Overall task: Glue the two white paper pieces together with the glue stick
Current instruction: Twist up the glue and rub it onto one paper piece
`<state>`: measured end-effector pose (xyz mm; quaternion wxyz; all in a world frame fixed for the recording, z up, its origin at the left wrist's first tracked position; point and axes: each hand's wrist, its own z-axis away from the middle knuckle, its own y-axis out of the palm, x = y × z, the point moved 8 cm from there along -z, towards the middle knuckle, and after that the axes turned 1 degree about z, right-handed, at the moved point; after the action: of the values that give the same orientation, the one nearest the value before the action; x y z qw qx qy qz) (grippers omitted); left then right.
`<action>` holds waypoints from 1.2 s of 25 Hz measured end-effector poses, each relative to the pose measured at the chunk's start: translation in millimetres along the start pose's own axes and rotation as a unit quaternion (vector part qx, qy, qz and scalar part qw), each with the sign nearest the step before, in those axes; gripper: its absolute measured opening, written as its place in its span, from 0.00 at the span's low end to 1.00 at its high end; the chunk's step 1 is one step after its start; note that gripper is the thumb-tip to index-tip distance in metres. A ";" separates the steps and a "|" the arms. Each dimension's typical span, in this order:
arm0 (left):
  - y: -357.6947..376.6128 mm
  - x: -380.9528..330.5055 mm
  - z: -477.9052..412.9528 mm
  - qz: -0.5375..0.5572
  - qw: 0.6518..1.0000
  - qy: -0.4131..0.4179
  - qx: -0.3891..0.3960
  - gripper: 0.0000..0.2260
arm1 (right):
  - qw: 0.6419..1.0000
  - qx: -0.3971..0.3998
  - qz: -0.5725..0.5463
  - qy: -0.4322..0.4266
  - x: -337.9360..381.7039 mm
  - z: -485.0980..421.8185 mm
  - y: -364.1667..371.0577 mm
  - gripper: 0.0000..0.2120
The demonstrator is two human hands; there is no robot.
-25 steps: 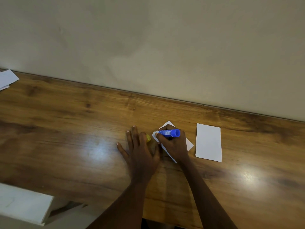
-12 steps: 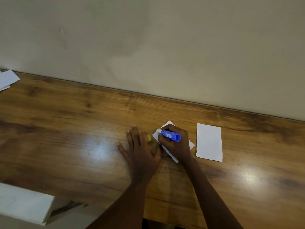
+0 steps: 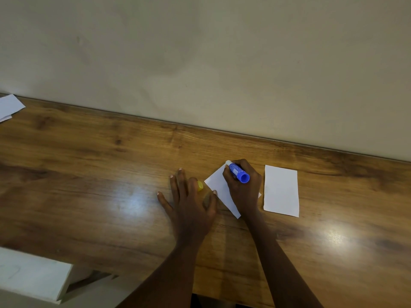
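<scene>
A white paper piece (image 3: pixel 219 185) lies tilted on the wooden table (image 3: pixel 89 174), partly under my right hand (image 3: pixel 244 190). That hand is shut on a blue glue stick (image 3: pixel 238 173), whose white tip touches the paper's far corner. My left hand (image 3: pixel 189 201) rests flat on the table with fingers spread, its thumb at the paper's left edge. A yellow cap (image 3: pixel 200 186) peeks out from behind its index finger. A second white paper piece (image 3: pixel 281 190) lies flat just right of my right hand, untouched.
More white paper (image 3: pixel 9 106) lies at the table's far left corner by the wall (image 3: pixel 200 63). A white box-like object (image 3: pixel 31 276) sits below the table's near edge at the lower left.
The glue stick has swung from lying sideways over the paper's left part to pointing at its far corner, my right hand shifting right and away. My left hand stayed put.
</scene>
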<state>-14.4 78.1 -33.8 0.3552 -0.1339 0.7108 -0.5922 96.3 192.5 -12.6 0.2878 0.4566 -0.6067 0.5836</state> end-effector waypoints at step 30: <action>-1.6 -0.1 0.6 -0.002 1.000 -0.002 -0.006 0.29 | 0.970 0.160 -0.116 0.142 -2.2 23.5 13.5 0.16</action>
<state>-14.3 77.3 -32.4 0.3543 -0.1387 0.7131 -0.5889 89.5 168.8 -24.1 0.3600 0.4767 -0.4007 0.6947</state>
